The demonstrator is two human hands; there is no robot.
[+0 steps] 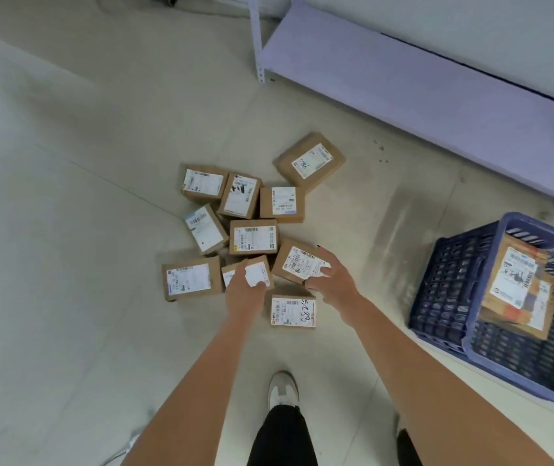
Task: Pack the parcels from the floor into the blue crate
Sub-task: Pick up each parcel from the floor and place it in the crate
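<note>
Both forearms reach down over a white sneaker (282, 390). Left hand (247, 289) is curled over a small cardboard parcel (258, 271), fingers wrapping its near edge, label up. Right hand (334, 282) is half spread, fingertips pressed on a tilted labelled parcel (297, 260) whose long axis runs up-left to down-right. Remaining parcels cluster on the tiled floor (67, 196), touching. Blue crate (470, 317) sits well right, two parcels (517, 284) stacked inside, beside a lavender shelf (403, 82).
</note>
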